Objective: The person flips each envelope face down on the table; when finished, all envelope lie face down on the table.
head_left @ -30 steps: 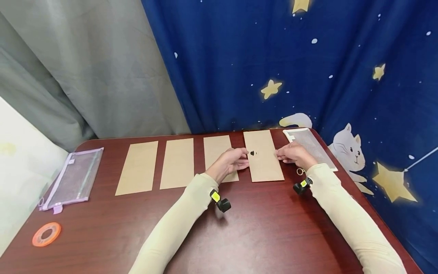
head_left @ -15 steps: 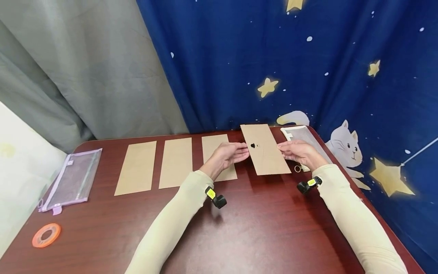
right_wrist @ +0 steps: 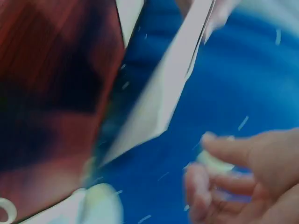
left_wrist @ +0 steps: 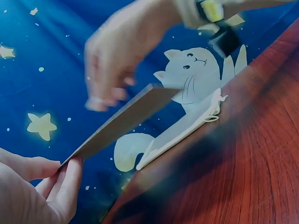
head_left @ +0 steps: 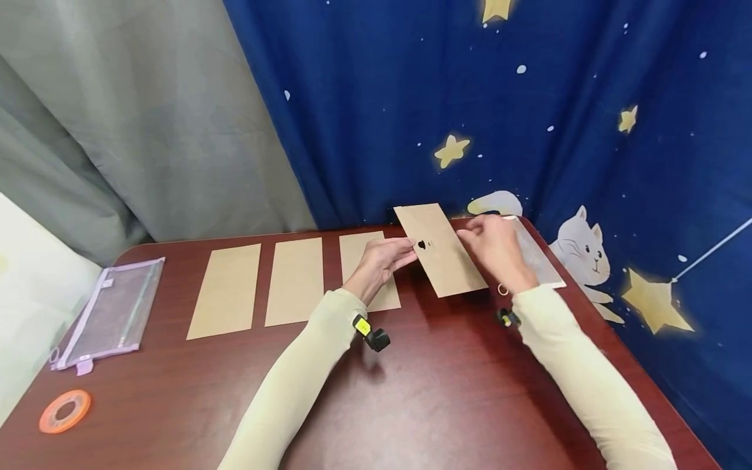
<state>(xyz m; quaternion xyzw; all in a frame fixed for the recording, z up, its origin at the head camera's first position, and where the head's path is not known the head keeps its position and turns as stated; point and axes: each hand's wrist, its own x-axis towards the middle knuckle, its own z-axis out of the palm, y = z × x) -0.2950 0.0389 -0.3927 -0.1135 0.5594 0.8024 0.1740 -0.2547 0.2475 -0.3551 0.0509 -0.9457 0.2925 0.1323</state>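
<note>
My left hand (head_left: 377, 262) pinches the left edge of a flat brown kraft-paper piece (head_left: 448, 253), which bears a small black mark. The piece is tilted and lifted off the table. In the left wrist view, the thumb and fingers of the left hand (left_wrist: 44, 189) grip one edge of the brown piece (left_wrist: 126, 116), seen almost edge-on. By its right edge is my right hand (head_left: 498, 248), fingers loosely bent. Blurred in the right wrist view, the right hand (right_wrist: 261, 172) is apart from the piece (right_wrist: 159, 93) and holds nothing.
Three more brown rectangles (head_left: 226, 290) lie in a row on the dark red table (head_left: 411, 398). A white-edged mesh pouch (head_left: 537, 251) is at the back right. A purple-edged pouch (head_left: 111, 313) and an orange ring (head_left: 64, 411) lie at the left. Curtains hang behind.
From lying on the table between both hands, the brown piece has been raised, tilted and shifted slightly left. My right hand has let go of its right edge.
</note>
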